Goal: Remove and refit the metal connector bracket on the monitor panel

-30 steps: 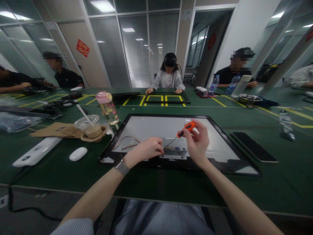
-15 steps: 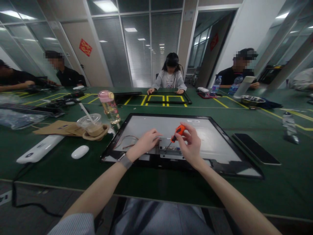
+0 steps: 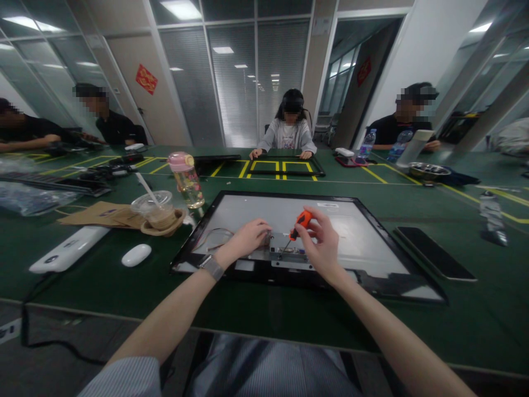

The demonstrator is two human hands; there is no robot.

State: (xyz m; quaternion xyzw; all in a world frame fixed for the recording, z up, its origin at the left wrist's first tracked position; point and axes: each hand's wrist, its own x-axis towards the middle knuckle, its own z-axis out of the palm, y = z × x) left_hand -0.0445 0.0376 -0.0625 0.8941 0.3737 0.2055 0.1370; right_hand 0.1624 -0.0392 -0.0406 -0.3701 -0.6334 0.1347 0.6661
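Observation:
My right hand [image 3: 323, 240] is closed on an orange and black screwdriver [image 3: 303, 219], held tilted. Its thin shaft points down and left to a metal bracket [image 3: 279, 242] with a small circuit board, near the front edge of a large flat display panel [image 3: 231, 212]. My left hand [image 3: 248, 238], with a watch [image 3: 212, 267] at the wrist, has its fingers bent against the bracket's left edge, some fingertips hidden. Thin wires [image 3: 210, 236] lie on the panel left of that hand. The panel has a pale grey back and a black frame.
To the left stand a pink-lidded bottle [image 3: 187, 179], a plastic cup [image 3: 152, 205], a white mouse [image 3: 136, 255] and a white power strip [image 3: 68, 251]. A black phone [image 3: 433, 252] lies right of the panel. Across the green table, a person [image 3: 288, 129] handles a black frame [image 3: 285, 172].
The screwdriver's tip has shifted slightly left at the bracket. My left index finger, stretched out before, is now drawn in at the bracket's edge. The whole view has moved a little.

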